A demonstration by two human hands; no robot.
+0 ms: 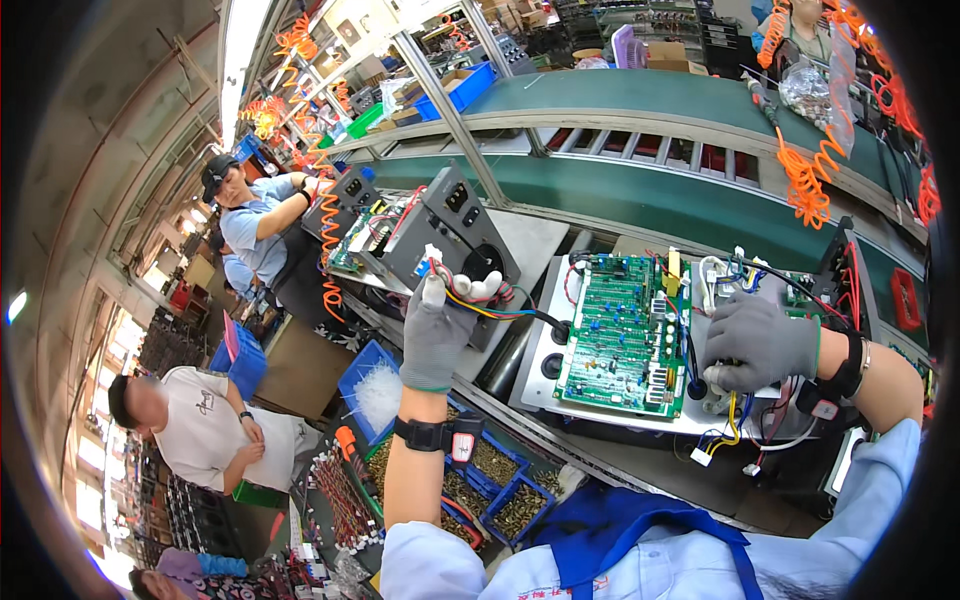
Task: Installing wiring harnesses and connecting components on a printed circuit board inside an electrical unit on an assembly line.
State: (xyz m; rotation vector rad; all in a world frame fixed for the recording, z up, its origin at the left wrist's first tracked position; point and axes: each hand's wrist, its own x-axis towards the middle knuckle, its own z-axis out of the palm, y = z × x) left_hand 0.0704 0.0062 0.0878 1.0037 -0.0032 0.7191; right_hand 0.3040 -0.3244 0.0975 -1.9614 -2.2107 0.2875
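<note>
Wires (497, 314) in left hand (438, 335); circuit-board (615, 330) alongside

Across the line from me runs a broad green conveyor belt (640, 185), with a higher green worktop (610, 93) behind it and a row of metal rollers (645, 148) showing between the two. Pale metal posts (450, 115) rise from the line, and a long, bright tube light (240, 65) glares at my upper left. Further left, the high greyish ceiling (110, 160) curves away, crossed by thin pipes, its edges bent by my wide view. Bright window panes (90, 500) glow along the far wall at lower left. At the top, crowded dark shelving (640, 18) fills the distance.
</note>
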